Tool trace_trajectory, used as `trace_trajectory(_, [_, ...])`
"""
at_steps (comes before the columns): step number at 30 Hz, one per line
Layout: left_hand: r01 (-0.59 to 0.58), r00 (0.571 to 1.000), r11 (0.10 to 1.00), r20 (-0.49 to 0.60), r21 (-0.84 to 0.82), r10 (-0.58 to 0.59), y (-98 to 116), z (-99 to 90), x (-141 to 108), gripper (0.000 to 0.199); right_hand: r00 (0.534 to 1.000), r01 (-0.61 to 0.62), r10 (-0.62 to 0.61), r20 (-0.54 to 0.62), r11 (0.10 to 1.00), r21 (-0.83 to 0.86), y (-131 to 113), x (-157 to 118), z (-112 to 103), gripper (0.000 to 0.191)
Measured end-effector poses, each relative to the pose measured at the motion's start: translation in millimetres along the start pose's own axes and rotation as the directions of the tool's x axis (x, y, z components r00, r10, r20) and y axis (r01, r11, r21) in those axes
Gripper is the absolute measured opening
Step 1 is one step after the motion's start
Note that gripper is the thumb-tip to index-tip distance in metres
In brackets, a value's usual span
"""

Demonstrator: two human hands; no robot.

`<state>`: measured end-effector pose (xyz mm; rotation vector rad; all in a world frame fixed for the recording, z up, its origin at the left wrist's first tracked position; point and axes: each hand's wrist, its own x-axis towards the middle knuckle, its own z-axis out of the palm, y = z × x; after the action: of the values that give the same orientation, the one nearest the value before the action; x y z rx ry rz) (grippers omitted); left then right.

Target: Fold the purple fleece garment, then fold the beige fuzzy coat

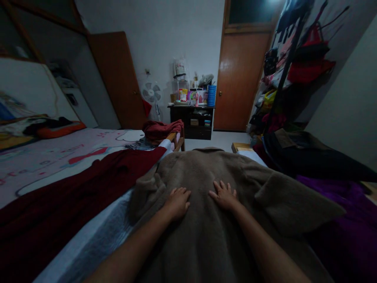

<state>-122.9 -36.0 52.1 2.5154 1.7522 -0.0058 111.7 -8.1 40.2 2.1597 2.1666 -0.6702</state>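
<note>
A brown fuzzy coat (203,169) lies spread out in front of me, its collar at the far end. One sleeve (297,200) stretches out to the right; the left sleeve is bunched up beside the coat's body. My left hand (177,202) rests on the coat left of its middle, fingers stretched out. Right of the middle, my right hand (225,195) lies on the same cloth with its fingers spread. Neither hand grips anything.
A dark red garment (88,188) lies on the left, over a pink patterned bedspread (47,153). Purple cloth (347,208) and dark folded clothes (318,157) lie on the right. Farther off stand a black cabinet (191,122), a fan (152,92) and a wooden door (243,78).
</note>
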Motion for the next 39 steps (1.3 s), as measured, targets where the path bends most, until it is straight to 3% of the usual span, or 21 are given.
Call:
trace_trajectory(2, [0.069, 0.981, 0.997, -0.184, 0.042, -0.060, -11.9, -18.2, -20.1, 0.043, 0.999, 0.029, -0.029, 0.045, 1.000, 0.001, -8.3, -21.5, 2.5, 0.070])
trace_trajectory(5, [0.343, 0.849, 0.936, -0.449, 0.072, -0.277, -33.6, -40.6, -50.4, 0.042, 0.997, 0.046, -0.045, 0.062, 0.999, -0.018, -18.1, -55.0, 8.6, 0.064])
trace_trajectory(7, [0.467, 0.780, 0.881, -0.502, 0.071, -0.373, -46.3, -48.0, -67.9, 0.044, 0.997, 0.055, -0.053, 0.064, 0.998, -0.034, -23.1, -77.6, 12.5, 0.064])
trace_trajectory(8, [0.496, 0.772, 0.865, -0.494, 0.074, -0.400, -51.2, -49.2, -74.8, 0.047, 0.996, 0.063, -0.060, 0.062, 0.997, -0.041, -25.1, -88.6, 14.5, 0.064])
trace_trajectory(13, [0.537, 0.796, 0.839, -0.385, 0.090, -0.468, -60.6, -39.7, -86.9, 0.060, 0.995, 0.093, -0.091, 0.031, 0.994, -0.065, -29.4, -132.1, 33.3, 0.066])
trace_trajectory(16, [0.564, 0.790, 0.814, -0.373, 0.135, -0.486, -61.3, -34.8, -83.3, 0.053, 0.996, 0.089, -0.092, -0.023, 0.992, -0.087, -26.2, -145.5, 52.0, 0.065])
trace_trajectory(21, [0.429, 0.850, 0.882, -0.417, 0.196, -0.321, -64.3, -45.2, -79.7, 0.035, 0.978, 0.122, -0.134, -0.157, 0.989, -0.086, -16.4, -154.1, 74.2, 0.060])
trace_trajectory(24, [0.352, 0.844, 0.915, -0.489, 0.198, -0.219, -63.0, -64.6, -82.5, 0.028, 0.965, 0.139, -0.154, -0.211, 0.987, -0.087, -12.9, -155.7, 79.0, 0.059])
trace_trajectory(28, [0.325, 0.746, 0.936, -0.645, 0.132, -0.168, -62.4, -100.4, -87.8, 0.025, 0.949, 0.157, -0.176, -0.261, 0.983, -0.093, -12.6, -156.8, 81.9, 0.058])
trace_trajectory(32, [0.378, 0.648, 0.924, -0.730, 0.061, -0.217, -79.4, -127.1, -85.8, 0.027, 0.947, 0.154, -0.171, -0.272, 0.985, -0.081, -13.0, -157.2, 83.1, 0.058])
trace_trajectory(35, [0.467, 0.613, 0.884, -0.715, -0.015, -0.336, -102.3, -131.1, -80.0, 0.028, 0.946, 0.154, -0.172, -0.275, 0.984, -0.084, -12.1, -157.2, 83.8, 0.058])
trace_trajectory(39, [0.636, 0.483, 0.764, -0.715, -0.110, -0.505, -115.4, -128.7, -75.9, 0.033, 0.943, 0.154, -0.176, -0.282, 0.983, -0.101, -11.6, -157.6, 84.3, 0.058])
